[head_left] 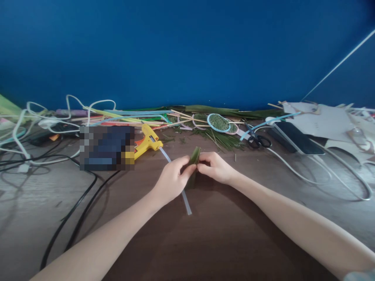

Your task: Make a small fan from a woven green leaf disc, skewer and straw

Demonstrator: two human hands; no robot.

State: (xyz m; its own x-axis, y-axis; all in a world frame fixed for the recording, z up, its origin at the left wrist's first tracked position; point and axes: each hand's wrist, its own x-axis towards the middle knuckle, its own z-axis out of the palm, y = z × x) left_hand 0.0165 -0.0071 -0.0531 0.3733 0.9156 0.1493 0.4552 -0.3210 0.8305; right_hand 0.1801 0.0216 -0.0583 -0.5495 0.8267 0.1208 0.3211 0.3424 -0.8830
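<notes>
A green strip of leaf (pixel 192 178) stands upright between my hands, a little above the brown table. My left hand (pixel 175 177) is closed, pinching the leaf with thumb and fingers from the left. From the right, my right hand (pixel 216 168) pinches the leaf's edge between thumb and fingertips. The leaf's lower end hangs down behind my left thumb. Just beyond my left hand lies a yellow hot glue gun (pixel 148 141). Its clear glue stick (pixel 186 203) runs out of the back and passes beneath my left hand.
Black-handled scissors (pixel 260 141) and a phone (pixel 301 137) lie at the back right. Leaf-covered round frames (pixel 219 123), thin sticks and green leaves (pixel 216 110) line the blue wall. White cables (pixel 22 136) and black cables (pixel 84 208) spread over the left side. White paper (pixel 331 117) lies far right.
</notes>
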